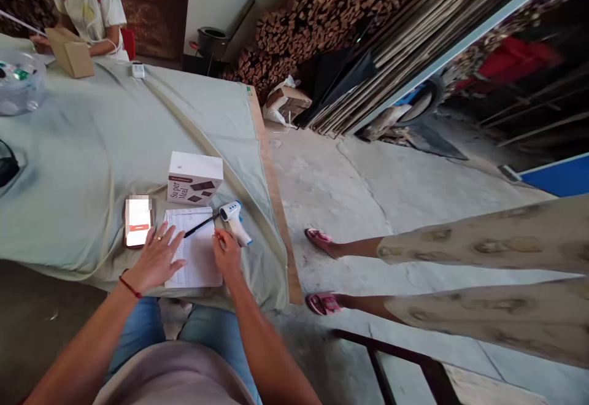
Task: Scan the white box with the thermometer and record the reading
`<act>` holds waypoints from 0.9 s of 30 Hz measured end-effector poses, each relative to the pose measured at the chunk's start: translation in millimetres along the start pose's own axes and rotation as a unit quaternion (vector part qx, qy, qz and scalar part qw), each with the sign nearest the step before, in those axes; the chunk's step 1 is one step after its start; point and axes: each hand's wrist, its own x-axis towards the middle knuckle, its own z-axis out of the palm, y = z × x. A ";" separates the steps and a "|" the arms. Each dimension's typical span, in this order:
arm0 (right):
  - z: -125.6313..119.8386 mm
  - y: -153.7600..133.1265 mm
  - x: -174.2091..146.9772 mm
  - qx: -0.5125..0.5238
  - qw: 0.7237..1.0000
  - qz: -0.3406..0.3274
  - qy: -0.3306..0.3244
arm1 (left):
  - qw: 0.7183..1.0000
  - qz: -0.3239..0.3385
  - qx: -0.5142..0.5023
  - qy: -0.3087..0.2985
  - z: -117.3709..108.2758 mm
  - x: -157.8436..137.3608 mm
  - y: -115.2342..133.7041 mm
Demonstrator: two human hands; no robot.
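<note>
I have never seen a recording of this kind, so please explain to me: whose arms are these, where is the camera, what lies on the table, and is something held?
There is no machine here. One camera sits on a person's head and looks forward and down, so the two bare arms at the bottom belong to that person.

The left hand lies flat on a white sheet of printed paper. The right hand holds a thin black pen over that paper.

These rest on a table under a pale green cloth. Beside the paper are a phone with a lit screen, a white box with dark brown print and a white and blue pistol-shaped thermometer.

At the far end another person sits with a brown cardboard box. On the right, someone's legs in pink sandals stand on the concrete floor.
</note>
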 end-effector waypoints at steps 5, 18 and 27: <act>6.4 -4.3 39.5 -0.146 0.983 -0.087 -0.072 | 0.986 0.043 0.144 -0.067 25.5 11.8 34.3; -24.5 -7.0 50.2 -0.320 0.901 -0.166 -0.242 | 0.998 0.034 0.036 0.035 41.5 -7.9 -5.4; -22.4 -4.7 30.8 -0.275 0.923 -0.145 -0.226 | 0.912 -0.145 -0.294 0.247 8.6 94.9 -53.8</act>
